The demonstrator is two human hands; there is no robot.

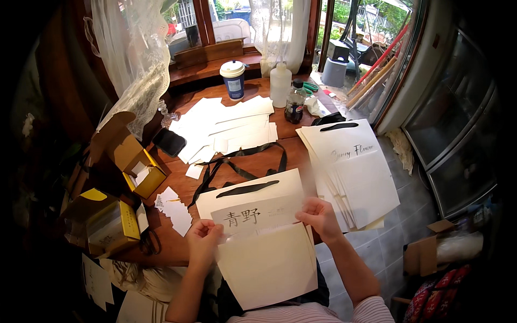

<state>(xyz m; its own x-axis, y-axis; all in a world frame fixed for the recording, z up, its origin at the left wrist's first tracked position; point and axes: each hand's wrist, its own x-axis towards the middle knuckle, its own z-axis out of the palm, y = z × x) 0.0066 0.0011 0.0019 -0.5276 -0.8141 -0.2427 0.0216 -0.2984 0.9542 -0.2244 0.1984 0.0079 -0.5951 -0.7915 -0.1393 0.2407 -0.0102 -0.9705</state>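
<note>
Between my two hands a greyish strip (285,207) with large dark brushed characters is stretched across a cream paper bag (264,269). It looks like a thin transfer sheet or film; which one I cannot tell. My left hand (204,237) pinches its left end. At the right end, the thumb and fingers of my right hand (320,218) are closed on it. The bag lies tilted over the table's front edge toward my lap, and a black ribbon handle (247,188) crosses its upper part. Whether the strip touches the bag's face is not clear.
More paper bags (366,183) are stacked at right. Behind lie loose white sheets (231,121) and black ribbons (242,171). A paper cup (233,86), white bottle (280,86) and cola bottle (294,102) stand farther back. Yellow boxes (145,180), a phone (169,141) and small cards (175,210) are left.
</note>
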